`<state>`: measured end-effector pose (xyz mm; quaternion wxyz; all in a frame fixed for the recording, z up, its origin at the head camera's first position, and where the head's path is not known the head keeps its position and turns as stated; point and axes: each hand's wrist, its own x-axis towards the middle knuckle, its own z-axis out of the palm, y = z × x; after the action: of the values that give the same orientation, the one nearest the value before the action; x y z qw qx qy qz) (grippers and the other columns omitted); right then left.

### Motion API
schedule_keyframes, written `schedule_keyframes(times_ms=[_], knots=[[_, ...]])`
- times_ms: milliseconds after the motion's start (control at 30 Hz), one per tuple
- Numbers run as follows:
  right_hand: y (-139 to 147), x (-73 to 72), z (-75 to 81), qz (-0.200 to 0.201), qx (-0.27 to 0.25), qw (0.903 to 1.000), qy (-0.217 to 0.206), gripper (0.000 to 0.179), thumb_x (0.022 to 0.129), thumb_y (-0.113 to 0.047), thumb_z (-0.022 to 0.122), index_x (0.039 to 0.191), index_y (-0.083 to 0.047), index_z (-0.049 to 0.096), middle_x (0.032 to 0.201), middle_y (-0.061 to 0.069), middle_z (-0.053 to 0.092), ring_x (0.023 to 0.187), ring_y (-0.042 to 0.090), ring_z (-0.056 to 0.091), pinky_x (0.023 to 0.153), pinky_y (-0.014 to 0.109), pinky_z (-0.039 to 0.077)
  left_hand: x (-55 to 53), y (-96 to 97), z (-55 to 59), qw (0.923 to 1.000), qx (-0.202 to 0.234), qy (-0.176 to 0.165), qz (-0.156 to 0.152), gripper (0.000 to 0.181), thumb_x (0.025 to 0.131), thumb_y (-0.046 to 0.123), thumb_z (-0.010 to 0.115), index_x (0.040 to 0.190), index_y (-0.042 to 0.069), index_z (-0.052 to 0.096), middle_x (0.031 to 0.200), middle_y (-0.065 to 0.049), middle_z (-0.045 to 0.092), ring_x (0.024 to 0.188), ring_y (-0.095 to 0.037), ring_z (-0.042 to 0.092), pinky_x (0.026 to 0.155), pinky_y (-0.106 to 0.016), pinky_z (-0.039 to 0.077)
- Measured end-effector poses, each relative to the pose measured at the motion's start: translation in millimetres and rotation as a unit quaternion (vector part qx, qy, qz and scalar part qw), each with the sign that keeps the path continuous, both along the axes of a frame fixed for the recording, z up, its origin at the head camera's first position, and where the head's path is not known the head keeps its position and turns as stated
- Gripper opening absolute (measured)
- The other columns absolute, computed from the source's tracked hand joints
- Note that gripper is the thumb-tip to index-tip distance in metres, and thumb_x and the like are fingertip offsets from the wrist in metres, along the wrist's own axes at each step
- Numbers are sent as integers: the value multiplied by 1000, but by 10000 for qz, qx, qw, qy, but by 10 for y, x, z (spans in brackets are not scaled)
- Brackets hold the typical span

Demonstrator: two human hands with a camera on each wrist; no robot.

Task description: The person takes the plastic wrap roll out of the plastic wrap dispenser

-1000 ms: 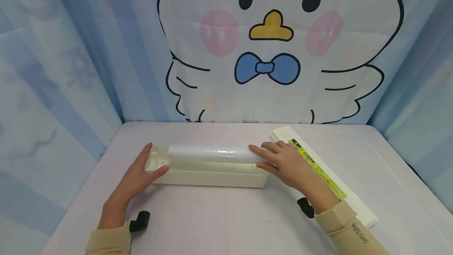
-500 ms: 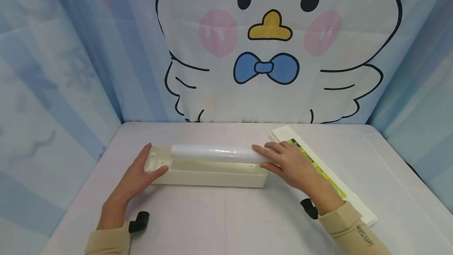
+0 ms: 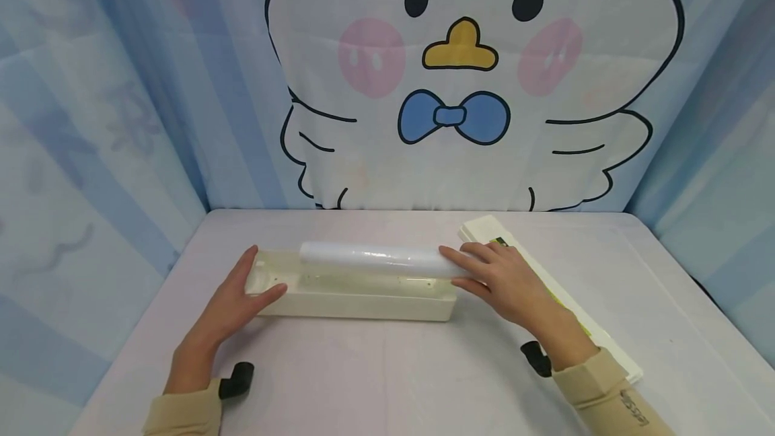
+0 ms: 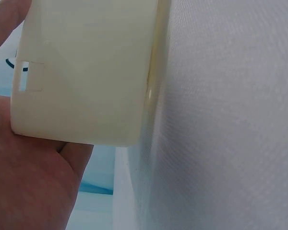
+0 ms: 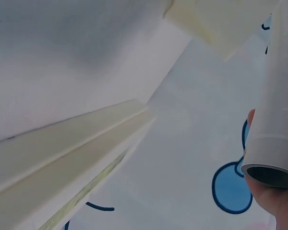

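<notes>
My left hand (image 3: 225, 305) holds the left end of a long cream cling film box (image 3: 363, 307), thumb at the front and fingers at the back. In the left wrist view the end wall (image 4: 86, 81) of this box sits against the palm. My right hand (image 3: 505, 281) grips the right end of a white roll of cling film (image 3: 375, 259). The roll lies at a slant over the open box, its left end above the far wall and its right end past the box's right end. The right wrist view shows the hollow core (image 5: 273, 176) of the roll.
A long cream lid (image 3: 613, 350) with a yellow-green label lies at a slant on the right of the white table (image 3: 363, 382), partly behind the right forearm. Curtains (image 3: 121, 153) stand around the table, with a cartoon face on the back one.
The roll has shifted to the right, and its left end has risen from the box. My right hand has moved right with it. My left hand and the box have barely moved.
</notes>
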<state>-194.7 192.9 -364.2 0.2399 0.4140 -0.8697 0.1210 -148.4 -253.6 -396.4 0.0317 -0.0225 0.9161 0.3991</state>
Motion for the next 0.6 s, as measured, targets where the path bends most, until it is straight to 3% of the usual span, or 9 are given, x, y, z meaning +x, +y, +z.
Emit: schedule_keyframes(times_ms=[200,333,467,600], knots=[[49,43,22,-301,103,9993,-195,56,89,-30,76,142,-22,60,118,10,67,96,32,63,78,48,51,-4,-1,-3,10000,-38,-28,-20,108,93,53,67,162,5,-1,166,-26,3,148,-50,9,113,-70,14],[84,56,28,-386,90,9989,-264,51,99,-50,58,142,-22,60,118,10,67,98,32,63,79,49,52,-8,0,4,10000,-45,-2,-37,107,93,52,67,162,4,0,166,-26,3,148,-50,9,113,-70,14],[113,71,25,-435,64,9986,-308,56,101,-57,46,142,-22,60,119,11,66,101,34,64,79,50,51,-8,0,2,10000,-37,2,-13,108,93,52,67,162,5,0,166,-25,4,149,-49,9,113,-70,14],[146,91,19,-521,61,9978,-405,54,101,-56,49,143,-23,59,121,11,65,103,35,63,82,52,51,-7,-3,-7,10000,-40,-10,-8,108,93,53,67,162,5,-1,166,-25,4,149,-49,10,113,-70,14]])
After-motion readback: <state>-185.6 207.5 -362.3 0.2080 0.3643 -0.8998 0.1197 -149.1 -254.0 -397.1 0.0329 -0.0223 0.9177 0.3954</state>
